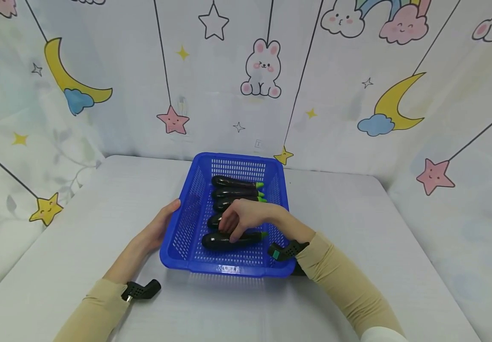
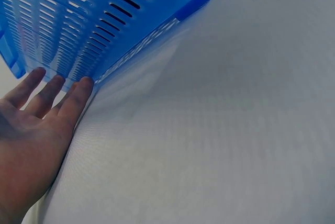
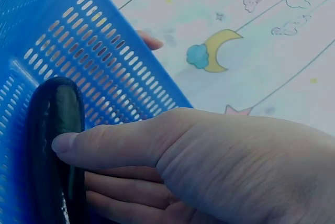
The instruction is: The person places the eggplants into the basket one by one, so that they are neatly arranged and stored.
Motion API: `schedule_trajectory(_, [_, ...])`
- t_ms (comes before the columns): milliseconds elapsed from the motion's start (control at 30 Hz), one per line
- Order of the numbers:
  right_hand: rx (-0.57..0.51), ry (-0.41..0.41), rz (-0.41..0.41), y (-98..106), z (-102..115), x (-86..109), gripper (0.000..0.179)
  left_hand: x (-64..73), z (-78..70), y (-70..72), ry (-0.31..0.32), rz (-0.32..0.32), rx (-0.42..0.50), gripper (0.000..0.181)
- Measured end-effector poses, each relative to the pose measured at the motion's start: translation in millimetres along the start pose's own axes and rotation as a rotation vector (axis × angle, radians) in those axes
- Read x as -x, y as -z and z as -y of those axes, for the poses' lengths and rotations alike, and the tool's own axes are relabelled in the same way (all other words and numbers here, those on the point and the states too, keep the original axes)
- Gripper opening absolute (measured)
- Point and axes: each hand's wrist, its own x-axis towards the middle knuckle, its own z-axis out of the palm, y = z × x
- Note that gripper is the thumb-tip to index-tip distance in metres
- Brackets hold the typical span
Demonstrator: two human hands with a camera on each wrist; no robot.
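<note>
Several dark, glossy eggplants lie side by side in a blue plastic basket (image 1: pixel 227 270), their green stem ends to the right. My right hand (image 1: pixel 247 216) reaches over the basket's right side and grips the nearest eggplant (image 1: pixel 216 241). In the right wrist view, the thumb (image 3: pixel 99 145) presses on that eggplant (image 3: pixel 55 109) while the other fingers go behind it. The hand partly hides the eggplant beyond. My left hand (image 1: pixel 160 225) is at the basket's left side. Its fairly straight fingers (image 2: pixel 78 98) touch the slotted outer wall (image 2: pixel 89 30) in the left wrist view.
The basket stands on a white-covered table (image 1: pixel 340 213). Behind it hangs a pale curtain (image 1: pixel 228 85) printed with moons, stars and rabbits. A black wrist camera (image 1: pixel 286 251) on the right arm hangs close to the basket's near right corner.
</note>
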Motion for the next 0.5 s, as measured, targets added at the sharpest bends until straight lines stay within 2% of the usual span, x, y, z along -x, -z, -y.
schedule_trajectory(333, [-0.027, 0.061, -0.064, 3, 4, 4.2, 0.028, 0.2, 1.1, 1.1, -0.014, 0.019, -0.019, 0.079])
schedule_trajectory(500, [0.009, 0.1, -0.083, 15, 20, 12.1, 0.029, 0.8, -0.1, 0.4, -0.018, 0.001, -0.035, 0.08])
